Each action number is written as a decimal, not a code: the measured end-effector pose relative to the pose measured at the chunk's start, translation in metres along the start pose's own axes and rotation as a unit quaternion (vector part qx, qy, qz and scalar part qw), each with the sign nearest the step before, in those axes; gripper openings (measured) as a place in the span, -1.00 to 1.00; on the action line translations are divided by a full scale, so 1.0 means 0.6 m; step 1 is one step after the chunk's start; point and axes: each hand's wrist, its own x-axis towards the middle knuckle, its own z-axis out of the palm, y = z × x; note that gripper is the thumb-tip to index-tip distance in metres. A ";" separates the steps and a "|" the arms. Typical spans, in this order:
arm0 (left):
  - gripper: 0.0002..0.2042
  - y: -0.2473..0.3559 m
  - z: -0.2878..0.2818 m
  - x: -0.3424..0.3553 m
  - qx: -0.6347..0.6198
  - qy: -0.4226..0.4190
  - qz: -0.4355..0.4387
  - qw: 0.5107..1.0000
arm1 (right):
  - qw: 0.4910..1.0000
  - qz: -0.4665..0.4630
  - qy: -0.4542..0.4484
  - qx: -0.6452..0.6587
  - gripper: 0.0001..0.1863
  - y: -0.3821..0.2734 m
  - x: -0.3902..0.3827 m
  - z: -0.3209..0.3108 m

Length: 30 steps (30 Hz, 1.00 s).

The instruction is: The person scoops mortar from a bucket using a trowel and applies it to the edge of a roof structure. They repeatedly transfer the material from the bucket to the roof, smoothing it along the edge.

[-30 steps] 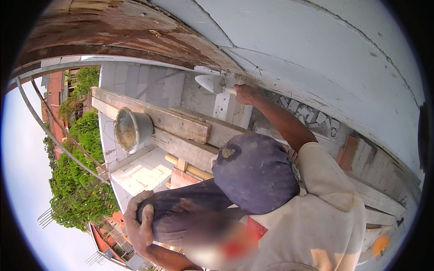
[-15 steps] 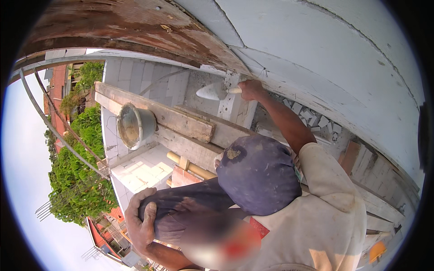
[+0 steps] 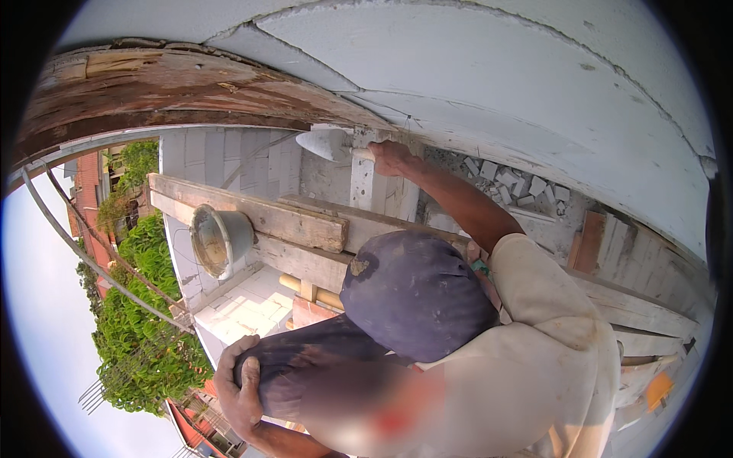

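My right hand (image 3: 391, 159) grips the light handle of a trowel (image 3: 321, 143); its mortar-coated blade lies against or just above a pale, spattered block column (image 3: 368, 191) by the wall. My left hand (image 3: 237, 385) is wrapped round my left knee (image 3: 279, 366), clad in dark trousers. My other dark-trousered knee (image 3: 416, 294) is bent under my right arm. A bucket (image 3: 221, 240) with grey residue sits on the weathered planks left of me. Part of my body at the bottom is blurred.
A white block wall (image 3: 496, 69) and weathered wooden board (image 3: 153, 84) run along the top. Broken block rubble (image 3: 519, 183) lies below the wall. Scaffold planks (image 3: 305, 229) cross the middle, with bamboo poles (image 3: 290, 280) underneath. Bent metal bars (image 3: 92, 259), trees and red roofs are at left.
The view has shifted, so the bucket and planks appear lower. My right hand and trowel have moved leftward and slightly toward the wall. My left hand stays on my knee.
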 end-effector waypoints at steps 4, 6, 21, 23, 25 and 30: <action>-0.67 -0.004 -0.005 -0.005 0.003 0.011 -0.012 1.000 | 0.990 0.048 0.068 0.110 -0.62 -0.044 -0.016 -0.052; -0.67 -0.017 0.001 0.012 0.021 0.009 0.017 1.000 | 0.995 0.030 0.028 0.086 -0.61 -0.050 -0.010 -0.016; -0.55 -0.006 -0.039 0.065 0.148 -0.054 0.096 0.983 | 0.964 -0.236 0.003 -0.126 -0.51 -0.251 -0.040 -0.182; -0.54 0.011 -0.035 0.095 0.135 -0.097 0.077 0.983 | 0.976 -0.206 0.049 -0.048 -0.43 -0.237 -0.040 -0.223; -0.54 0.020 -0.025 0.126 0.116 -0.129 0.064 0.983 | 0.985 -0.159 0.071 0.022 -0.38 -0.235 -0.050 -0.230; -0.54 0.012 -0.051 0.140 0.099 -0.174 0.033 0.979 | 0.998 -0.046 0.003 0.042 -0.44 -0.328 -0.142 -0.327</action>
